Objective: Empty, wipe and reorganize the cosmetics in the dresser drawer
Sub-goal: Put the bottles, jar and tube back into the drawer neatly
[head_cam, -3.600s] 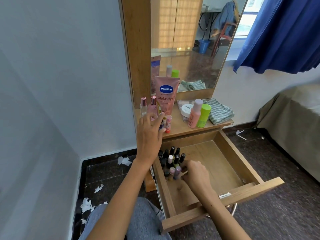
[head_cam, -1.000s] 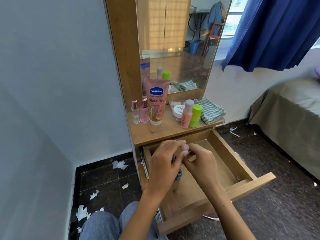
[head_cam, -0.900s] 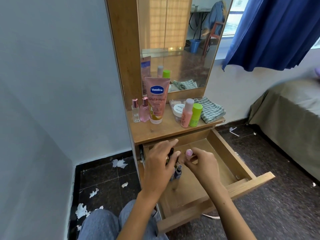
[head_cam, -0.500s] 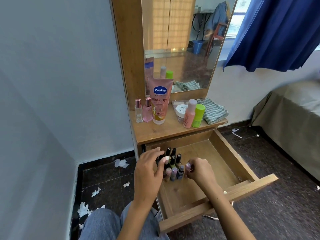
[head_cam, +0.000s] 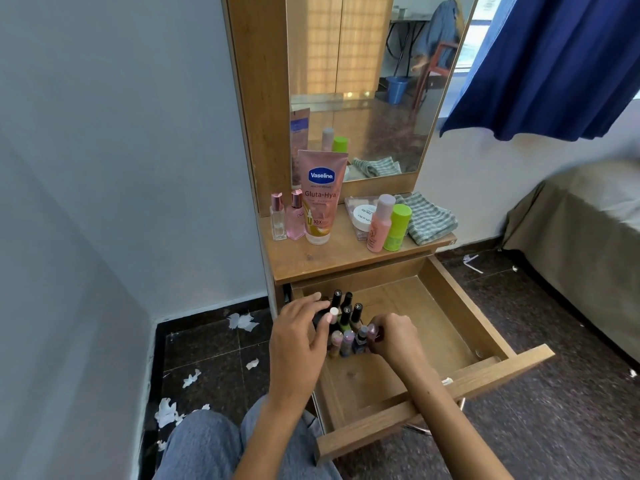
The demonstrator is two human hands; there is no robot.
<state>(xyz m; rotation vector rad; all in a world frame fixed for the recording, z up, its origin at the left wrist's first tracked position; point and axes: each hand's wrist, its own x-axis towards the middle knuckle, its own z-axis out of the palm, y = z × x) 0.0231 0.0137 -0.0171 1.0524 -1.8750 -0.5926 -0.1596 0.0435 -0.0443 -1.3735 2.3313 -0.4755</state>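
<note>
Pink-capped small nail-polish bottle (head_cam: 372,331) now sits at the cluster's edge in our wooden drawer (head_cam: 460,323); right hand (head_cam: 394,337) grips it, left hand (head_cam: 298,341) steadies, loosely curled. Restocking advances.

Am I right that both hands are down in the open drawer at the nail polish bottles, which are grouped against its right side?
Not quite. In the head view the left hand and right hand are both in the open drawer at the nail polish bottles, but the bottles are grouped against its left side; the right part of the drawer is bare wood.
</note>
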